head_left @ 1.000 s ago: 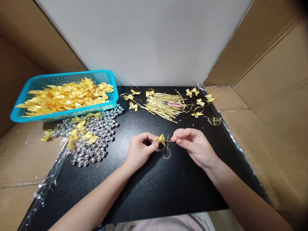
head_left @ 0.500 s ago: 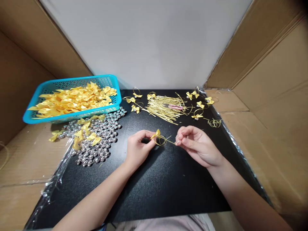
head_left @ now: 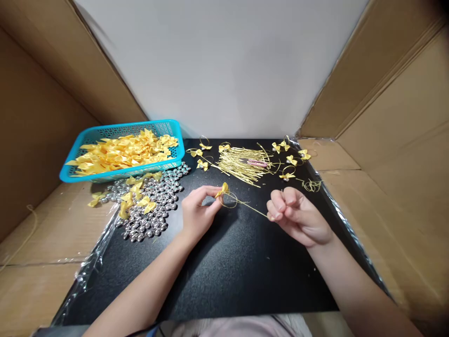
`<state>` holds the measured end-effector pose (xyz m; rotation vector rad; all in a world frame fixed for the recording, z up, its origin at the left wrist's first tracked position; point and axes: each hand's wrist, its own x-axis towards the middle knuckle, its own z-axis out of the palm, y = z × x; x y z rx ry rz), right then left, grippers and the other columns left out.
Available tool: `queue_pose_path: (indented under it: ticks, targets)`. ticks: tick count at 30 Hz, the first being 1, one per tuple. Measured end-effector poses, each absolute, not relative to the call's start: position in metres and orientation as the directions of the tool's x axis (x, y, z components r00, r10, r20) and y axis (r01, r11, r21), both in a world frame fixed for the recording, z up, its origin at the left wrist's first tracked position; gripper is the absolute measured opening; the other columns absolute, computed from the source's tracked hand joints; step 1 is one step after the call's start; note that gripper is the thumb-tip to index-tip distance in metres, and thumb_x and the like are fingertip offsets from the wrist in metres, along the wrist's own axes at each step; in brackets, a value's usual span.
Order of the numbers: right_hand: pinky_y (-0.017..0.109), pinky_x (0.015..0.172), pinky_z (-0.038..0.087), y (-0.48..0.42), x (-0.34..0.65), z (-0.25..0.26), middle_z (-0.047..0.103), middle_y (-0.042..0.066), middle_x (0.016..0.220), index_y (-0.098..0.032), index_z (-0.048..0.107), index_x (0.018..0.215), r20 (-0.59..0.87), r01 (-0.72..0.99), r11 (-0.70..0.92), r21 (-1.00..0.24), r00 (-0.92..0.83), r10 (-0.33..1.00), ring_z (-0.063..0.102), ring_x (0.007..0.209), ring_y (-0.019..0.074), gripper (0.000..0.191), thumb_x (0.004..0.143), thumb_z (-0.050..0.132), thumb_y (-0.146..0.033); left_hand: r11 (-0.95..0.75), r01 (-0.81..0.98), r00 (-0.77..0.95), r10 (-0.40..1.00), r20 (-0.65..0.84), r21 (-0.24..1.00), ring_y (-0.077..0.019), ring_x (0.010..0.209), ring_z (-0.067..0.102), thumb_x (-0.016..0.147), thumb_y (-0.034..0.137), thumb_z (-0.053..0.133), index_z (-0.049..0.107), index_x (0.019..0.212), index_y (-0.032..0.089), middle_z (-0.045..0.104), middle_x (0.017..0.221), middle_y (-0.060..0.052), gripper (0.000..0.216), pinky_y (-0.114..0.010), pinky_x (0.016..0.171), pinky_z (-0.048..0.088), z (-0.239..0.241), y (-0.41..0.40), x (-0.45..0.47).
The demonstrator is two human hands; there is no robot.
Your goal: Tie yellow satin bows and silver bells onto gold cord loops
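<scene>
Between thumb and fingers, my left hand (head_left: 200, 208) pinches a yellow ribbon bow (head_left: 222, 189). A loop of thin gold cord (head_left: 235, 200) hangs from the bow. The cord's end stretches to the right, and my right hand (head_left: 300, 214) grips it with curled fingers. Both hands are above the black tabletop (head_left: 245, 271). Whether a bead sits behind the held bow is hidden by the fingers.
A blue basket (head_left: 122, 174) of yellow bows stands at the back left. Silver beads (head_left: 147, 229) with several bows lie before it. Gold strips (head_left: 242, 164) with a pink-handled tool (head_left: 257, 163) lie at the back, flanked by looped bows (head_left: 286, 176). Cardboard (head_left: 386, 93) walls the right.
My right hand has moved right and slightly down, away from my left, drawing out a longer stretch of cord. My left hand still holds the bow. The view has shifted slightly.
</scene>
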<state>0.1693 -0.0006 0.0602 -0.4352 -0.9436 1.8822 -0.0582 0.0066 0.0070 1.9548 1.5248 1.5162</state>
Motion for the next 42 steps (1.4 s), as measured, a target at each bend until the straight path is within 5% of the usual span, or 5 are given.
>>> queue_pose_path:
  ticks: [6,16,29,36,42]
  targets:
    - [0.023,0.057,0.052,-0.008,0.169,0.075,0.061,-0.006,0.063,-0.026,0.063,0.065,0.12,-0.568,-0.204,-0.797,-0.479,0.869,0.058,0.053,0.0071,0.023,0.067,0.086,-0.024,-0.397,0.524,-0.111,0.845,0.523,0.754,-0.0171,0.075,0.071,0.081,0.024,0.067,0.067,0.071,0.019,0.078,0.084,-0.006,0.011,-0.029,0.07,0.052,0.003,0.011,-0.061]
    - [0.025,0.063,0.058,-0.036,0.142,0.073,0.072,-0.002,0.072,-0.024,0.071,0.072,0.09,-0.565,-0.444,-0.695,-0.681,0.726,0.07,0.064,0.0118,0.014,0.07,0.082,-0.017,-0.322,0.494,-0.165,0.877,0.451,0.807,-0.0172,0.078,0.07,0.081,0.029,0.067,0.068,0.072,0.019,0.079,0.085,-0.005,0.013,-0.027,0.067,0.048,-0.001,0.015,-0.064]
    - [0.025,0.065,0.058,-0.048,0.127,0.071,0.072,0.0,0.073,-0.02,0.072,0.074,0.035,-0.471,-0.545,-0.694,-0.777,0.628,0.071,0.067,0.0125,0.011,0.07,0.082,-0.015,-0.227,0.386,-0.188,0.929,0.317,0.894,-0.0152,0.071,0.067,0.077,0.031,0.071,0.073,0.073,0.018,0.078,0.082,-0.005,0.014,-0.025,0.062,0.045,-0.001,0.018,-0.063]
    - [0.025,0.083,0.053,-0.015,0.143,0.064,0.069,-0.001,0.078,-0.021,0.068,0.077,0.018,-0.443,-0.124,-0.888,-0.303,0.953,0.067,0.08,0.0113,0.013,0.074,0.08,-0.027,-0.147,0.179,-0.146,0.974,0.174,0.973,-0.015,0.064,0.066,0.073,0.043,0.074,0.07,0.072,0.016,0.077,0.08,-0.008,0.028,-0.027,0.061,0.051,0.001,0.013,-0.056]
    - [0.032,0.093,0.049,-0.009,0.137,0.036,0.072,0.002,0.088,-0.021,0.065,0.083,-0.06,-0.365,-0.12,-0.923,-0.171,0.983,0.067,0.093,0.0156,0.018,0.077,0.078,-0.033,-0.034,-0.136,-0.05,0.998,0.027,0.99,-0.0138,0.065,0.066,0.064,0.044,0.083,0.065,0.064,0.016,0.075,0.078,-0.005,0.034,-0.026,0.064,0.054,0.012,-0.002,-0.045]
